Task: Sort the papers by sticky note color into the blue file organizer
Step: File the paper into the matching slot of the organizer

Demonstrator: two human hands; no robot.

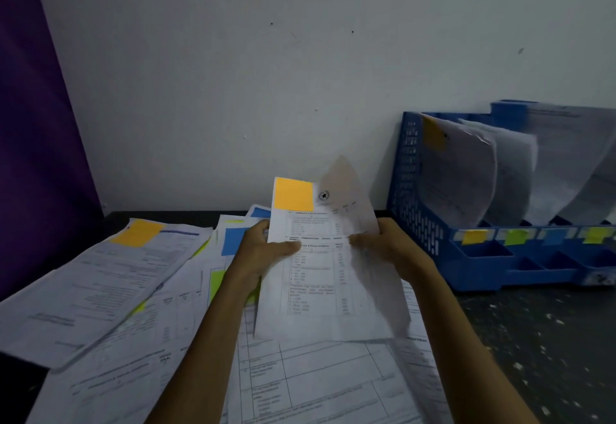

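Both hands hold up a printed paper (320,283) with an orange sticky note (293,194) at its top left corner. My left hand (263,250) grips the paper's left edge and my right hand (386,247) grips its right edge, above the spread pile. The blue file organizer (416,190) stands to the right against the wall, with curled papers in its slots. Colored tabs run along its front rail: orange (475,236), green (515,236), blue (553,236) and yellow-green (596,235). The leftmost slot holds a paper with an orange note (433,137).
Loose papers cover the dark table at the left and center, among them one with an orange note (138,232), one with a blue note (233,240) and one with a green note (216,282). A purple curtain (36,157) hangs at the left. Speckled tabletop (533,340) shows at the right.
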